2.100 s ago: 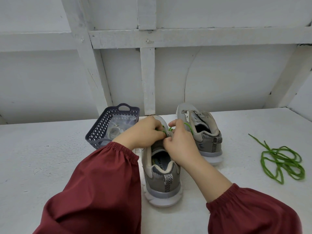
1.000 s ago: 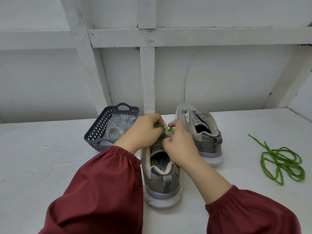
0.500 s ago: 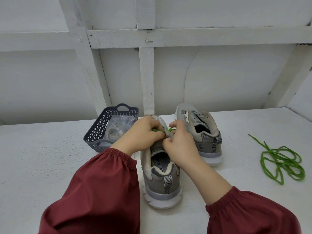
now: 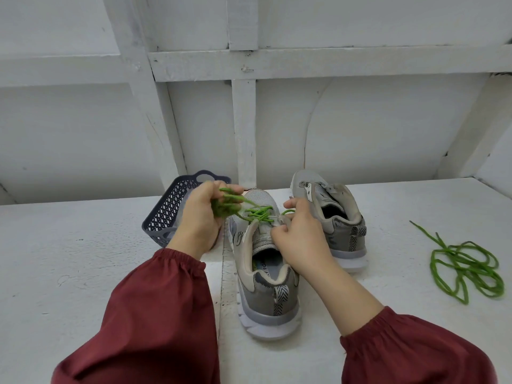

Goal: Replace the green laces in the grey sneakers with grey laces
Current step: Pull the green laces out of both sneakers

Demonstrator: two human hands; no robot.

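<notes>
Near grey sneaker [image 4: 264,273] sits mid-table, heel toward the person, toe pointing at the back wall. Green lace [image 4: 256,212] is threaded only through the front eyelets; the tongue area behind is unlaced

Left hand [image 4: 203,220] is closed around a bunched wad of that green lace, lifted just left of the toe, strands running from the fist down to the eyelets. Right hand [image 4: 297,239] is curled narrow at the right eyelet row, thumb and fingertips pinching at the lace or the eyelet edge, can't tell which. Both dark red sleeves fill the near edge of the view

Second grey sneaker [image 4: 331,217] stands just right of and behind the first, same heading, no lace in it, tongue flopped open. Narrow gap between the two shoes, and the right hand occupies it

Loose green lace [image 4: 465,264] lies coiled on the table [image 4: 83,259] well to the right, apart from both shoes, near the right edge of view

Grey perforated basket [image 4: 171,214] sits left of the shoe toe, partly hidden behind the left hand; contents hidden by the hand

Open room: wide bare tabletop on the left, a clear strip right of the second shoe up to the coil. White framed wall [image 4: 243,128] closes the back edge right behind the shoes and basket
</notes>
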